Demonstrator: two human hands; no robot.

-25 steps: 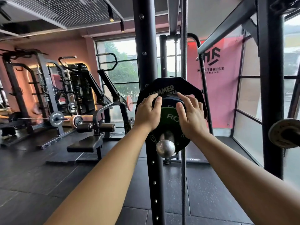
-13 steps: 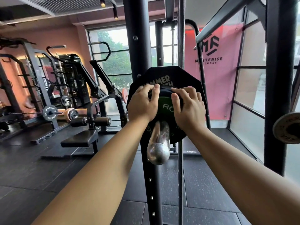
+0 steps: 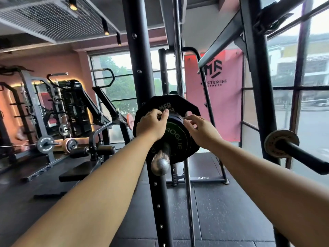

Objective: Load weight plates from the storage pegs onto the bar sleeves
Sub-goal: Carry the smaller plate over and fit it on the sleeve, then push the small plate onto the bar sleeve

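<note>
— Two plates, at least, on that chrome sleeve (image 3: 160, 160)?

— Yes. A small black plate with a green ring (image 3: 175, 138) marked ROGUE sits at the front, and a larger many-sided black plate (image 3: 179, 104) stands right behind it. There are edges of more between them, though I cannot count them.

— What are the hands doing?

— The left hand (image 3: 151, 126) has its fingers curled closed over the top left edge of the small plate, gripping the rim. The right hand (image 3: 202, 130) is at the top right edge, fingers spread and loosely bent; the fingertips touch the rim, but I cannot tell if they grip it.

— And around it?

— A black upright with bolt holes (image 3: 142, 68) rises just behind the plates. To the right, well apart, another bar end carries a small worn grey plate (image 3: 281, 146). A pink banner (image 3: 224, 97) hangs by the window beyond.
</note>
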